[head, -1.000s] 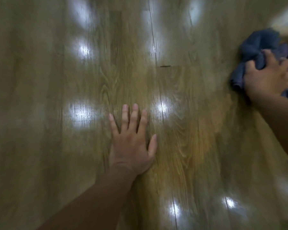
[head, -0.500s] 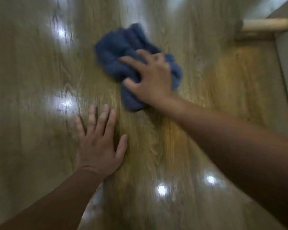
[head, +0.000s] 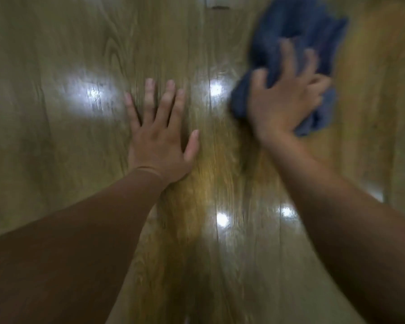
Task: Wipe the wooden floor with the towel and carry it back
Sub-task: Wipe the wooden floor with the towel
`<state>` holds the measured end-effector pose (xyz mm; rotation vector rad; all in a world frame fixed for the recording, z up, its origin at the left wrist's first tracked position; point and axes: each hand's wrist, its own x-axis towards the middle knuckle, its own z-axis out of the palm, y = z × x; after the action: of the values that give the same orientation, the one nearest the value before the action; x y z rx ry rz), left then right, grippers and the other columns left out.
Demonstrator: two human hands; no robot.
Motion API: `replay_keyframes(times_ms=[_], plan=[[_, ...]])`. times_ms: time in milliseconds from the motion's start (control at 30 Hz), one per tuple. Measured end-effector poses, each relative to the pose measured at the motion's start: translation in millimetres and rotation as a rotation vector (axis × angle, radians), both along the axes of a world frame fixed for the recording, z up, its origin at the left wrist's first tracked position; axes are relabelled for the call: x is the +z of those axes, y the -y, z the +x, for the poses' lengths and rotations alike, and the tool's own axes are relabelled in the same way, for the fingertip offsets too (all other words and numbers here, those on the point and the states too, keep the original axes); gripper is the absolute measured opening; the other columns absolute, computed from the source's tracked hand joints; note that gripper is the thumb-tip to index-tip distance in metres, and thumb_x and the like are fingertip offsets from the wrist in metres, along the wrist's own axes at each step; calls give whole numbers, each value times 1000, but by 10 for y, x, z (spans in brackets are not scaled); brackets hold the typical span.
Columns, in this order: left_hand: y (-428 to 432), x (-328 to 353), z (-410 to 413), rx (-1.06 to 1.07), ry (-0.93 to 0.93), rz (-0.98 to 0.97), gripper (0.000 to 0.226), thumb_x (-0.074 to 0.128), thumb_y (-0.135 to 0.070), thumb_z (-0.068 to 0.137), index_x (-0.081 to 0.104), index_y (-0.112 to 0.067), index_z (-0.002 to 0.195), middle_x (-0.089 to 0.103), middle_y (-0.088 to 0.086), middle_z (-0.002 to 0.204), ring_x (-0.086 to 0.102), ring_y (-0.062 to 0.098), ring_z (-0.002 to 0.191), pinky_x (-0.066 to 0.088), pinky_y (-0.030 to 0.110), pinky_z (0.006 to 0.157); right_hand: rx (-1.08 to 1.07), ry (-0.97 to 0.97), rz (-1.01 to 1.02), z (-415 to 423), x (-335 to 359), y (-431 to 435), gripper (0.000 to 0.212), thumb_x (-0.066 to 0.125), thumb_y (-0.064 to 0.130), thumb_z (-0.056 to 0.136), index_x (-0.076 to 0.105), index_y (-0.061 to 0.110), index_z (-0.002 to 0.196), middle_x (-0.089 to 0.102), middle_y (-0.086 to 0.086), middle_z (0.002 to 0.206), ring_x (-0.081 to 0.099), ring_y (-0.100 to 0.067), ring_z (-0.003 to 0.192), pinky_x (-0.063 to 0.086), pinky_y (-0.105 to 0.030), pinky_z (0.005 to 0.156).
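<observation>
Overhead, one blue towel clutched in right hand, left hand spread flat on wooden floor.

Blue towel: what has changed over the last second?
The right hand swept the blue towel leftwards to just ahead of the left hand, then back out to that hand's right, where it is now, gripping it throughout. The left hand stayed flat on the wooden floor, fingers spread.
</observation>
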<state>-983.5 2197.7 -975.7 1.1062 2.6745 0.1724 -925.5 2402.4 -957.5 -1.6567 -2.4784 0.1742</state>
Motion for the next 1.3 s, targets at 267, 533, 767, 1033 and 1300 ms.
replay_keyframes(times_ms=[267, 533, 767, 1033, 1300], plan=[[14, -1, 3, 22, 29, 80, 86, 41, -57, 85, 31, 0, 149, 28, 18, 160, 10, 39, 152, 1, 68, 117, 633, -147, -83, 479, -89, -97, 56, 62, 38, 78, 64, 32, 133, 60, -6, 137, 55, -35, 110, 43, -46, 98], [25, 56, -3, -1, 31, 54, 86, 42, -58, 87, 30, 1, 149, 25, 16, 161, 9, 41, 152, 0, 69, 117, -235, -82, -131, 1600, 234, -1506, 80, 34, 56, 81, 36, 19, 151, 42, -19, 151, 40, -39, 139, 28, -49, 117], [34, 0, -24, 33, 25, 85, 77, 29, -51, 95, 28, 0, 152, 22, 12, 164, 7, 38, 153, 0, 67, 118, 362, -162, -115, 578, 21, 1423, 50, 60, 38, 72, 71, 29, 120, 62, -13, 125, 50, -37, 98, 37, -43, 85], [38, -10, 18, 29, -25, 113, 74, 41, -45, 90, 33, -1, 150, 28, 13, 161, 12, 39, 152, 3, 68, 118, 426, -141, -124, 1741, -44, -39, 54, 61, 29, 74, 64, 22, 127, 62, -14, 126, 56, -35, 116, 39, -43, 105], [33, -15, 15, 34, -41, 92, 77, 41, -47, 89, 32, -2, 150, 27, 13, 161, 11, 38, 152, 3, 68, 118, -225, -187, -173, 2404, 269, -1257, 10, 50, 38, 85, 51, 42, 95, 55, 11, 87, 55, -1, 78, 48, -53, 101]])
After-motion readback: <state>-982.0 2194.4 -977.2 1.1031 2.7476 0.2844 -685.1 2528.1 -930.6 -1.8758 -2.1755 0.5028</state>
